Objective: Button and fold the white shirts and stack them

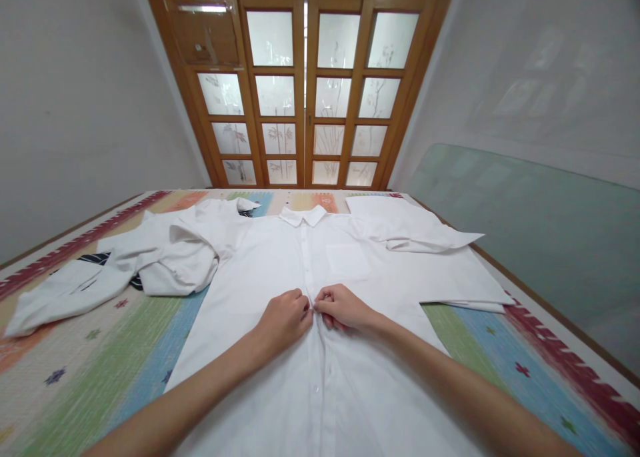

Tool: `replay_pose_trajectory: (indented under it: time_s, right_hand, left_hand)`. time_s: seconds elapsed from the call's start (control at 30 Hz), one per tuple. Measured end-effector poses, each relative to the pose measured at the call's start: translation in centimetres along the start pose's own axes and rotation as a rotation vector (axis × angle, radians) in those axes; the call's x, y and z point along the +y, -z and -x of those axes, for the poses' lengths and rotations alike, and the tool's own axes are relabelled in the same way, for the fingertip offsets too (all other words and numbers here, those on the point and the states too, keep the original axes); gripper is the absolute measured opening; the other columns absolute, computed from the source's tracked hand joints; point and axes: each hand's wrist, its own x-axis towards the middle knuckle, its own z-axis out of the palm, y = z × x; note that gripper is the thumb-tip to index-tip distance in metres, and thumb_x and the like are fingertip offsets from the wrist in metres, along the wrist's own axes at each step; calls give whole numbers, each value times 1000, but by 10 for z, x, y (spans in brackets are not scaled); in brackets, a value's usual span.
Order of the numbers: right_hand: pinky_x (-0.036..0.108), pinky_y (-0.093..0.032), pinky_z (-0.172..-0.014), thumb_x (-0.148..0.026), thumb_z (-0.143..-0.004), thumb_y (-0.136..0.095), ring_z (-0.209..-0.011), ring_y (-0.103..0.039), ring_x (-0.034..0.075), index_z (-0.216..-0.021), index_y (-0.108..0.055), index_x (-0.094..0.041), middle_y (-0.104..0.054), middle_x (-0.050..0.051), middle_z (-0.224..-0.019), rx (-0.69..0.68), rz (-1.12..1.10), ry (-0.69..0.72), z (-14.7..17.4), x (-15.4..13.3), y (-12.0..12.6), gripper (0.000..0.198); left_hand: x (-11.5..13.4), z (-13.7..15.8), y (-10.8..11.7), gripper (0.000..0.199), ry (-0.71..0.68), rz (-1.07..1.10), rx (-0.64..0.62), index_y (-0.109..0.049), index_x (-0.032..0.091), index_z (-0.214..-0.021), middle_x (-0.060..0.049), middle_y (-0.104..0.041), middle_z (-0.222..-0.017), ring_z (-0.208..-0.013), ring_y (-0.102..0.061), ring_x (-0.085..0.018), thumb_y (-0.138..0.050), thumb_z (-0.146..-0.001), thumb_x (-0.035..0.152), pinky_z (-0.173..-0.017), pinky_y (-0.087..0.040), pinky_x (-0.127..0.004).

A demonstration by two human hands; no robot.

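A white collared shirt (260, 257) lies spread face up before me, its collar (303, 215) at the far end. My left hand (291, 315) pinches the left edge of its front opening, about midway down. Close against it, my right hand (340, 306) pinches the opposite edge of the opening, fingertips nearly touching the left ones. Whatever button sits between the fingers is hidden. Above the hands the front edges lie together; below them the placket (317, 390) shows a button and a slight gap.
Crumpled white clothing (183, 260) with dark striped parts lies at left. Folded white cloth (395, 220) rests at the far right, by the shirt's sleeve. Underneath is a colourful striped mat (135, 337). A pale green panel (525, 223) leans along the right wall; wooden glazed doors (305, 90) stand beyond.
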Motion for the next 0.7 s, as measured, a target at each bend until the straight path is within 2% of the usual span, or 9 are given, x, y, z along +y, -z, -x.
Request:
replay_pose_trajectory:
  time_s: [0.23, 0.53, 0.7]
  right_hand:
    - [17, -19, -26, -26, -78, -54, -26, -38, 6, -72, -55, -18, -60, -6, -48, 36, -126, -22, 1, 3, -5, 11]
    - [17, -22, -27, -23, -78, -54, -27, -37, 5, -71, -59, -16, -60, -5, -48, 83, -76, 13, 3, 2, -9, 10]
    - [18, -22, -28, -21, -77, -54, -27, -37, 5, -71, -59, -16, -61, -5, -49, 85, -78, 0, 3, 1, -9, 10]
  left_hand:
    - [-6, 3, -12, 14, -66, 17, 90, -59, 19, -75, -2, -61, -75, -69, -59, -15, -50, -86, 18, -64, -44, -27]
    - [-11, 9, -20, 17, -142, 106, 247, -59, 18, -70, 0, -56, -66, -59, -52, -12, -51, -84, 14, -59, -40, -25]
    - [-10, 10, -15, 14, -94, 205, 205, -64, 17, -73, -1, -57, -67, -61, -52, -12, -54, -82, 15, -61, -39, -25]
